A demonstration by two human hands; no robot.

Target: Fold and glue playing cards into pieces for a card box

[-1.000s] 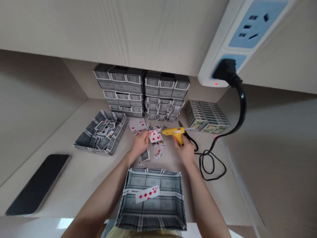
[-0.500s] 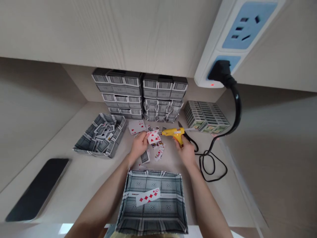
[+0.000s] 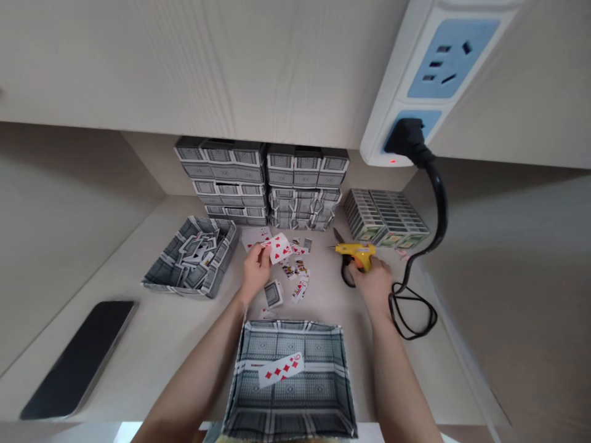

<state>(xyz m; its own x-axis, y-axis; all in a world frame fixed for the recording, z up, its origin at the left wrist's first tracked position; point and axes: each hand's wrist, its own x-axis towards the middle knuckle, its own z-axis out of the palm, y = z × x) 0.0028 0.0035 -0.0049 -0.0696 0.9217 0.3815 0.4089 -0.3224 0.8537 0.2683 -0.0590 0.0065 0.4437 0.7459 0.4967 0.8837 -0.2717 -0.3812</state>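
While the left hand [image 3: 255, 272], beyond the open rectangular box of grey-patterned playing cards [image 3: 323, 369], pinches a white, red-hearted paper card [image 3: 279, 248] jutting rightward from its fingertips, the right hand [image 3: 375, 284], beyond the box's far right corner, grasps a yellow plastic glue gun [image 3: 354, 250] by its handle.

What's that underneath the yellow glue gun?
Scissors, apparently. The blade sticks out beyond the glue gun; a black handle loop shows beside the right hand. The part between is covered.
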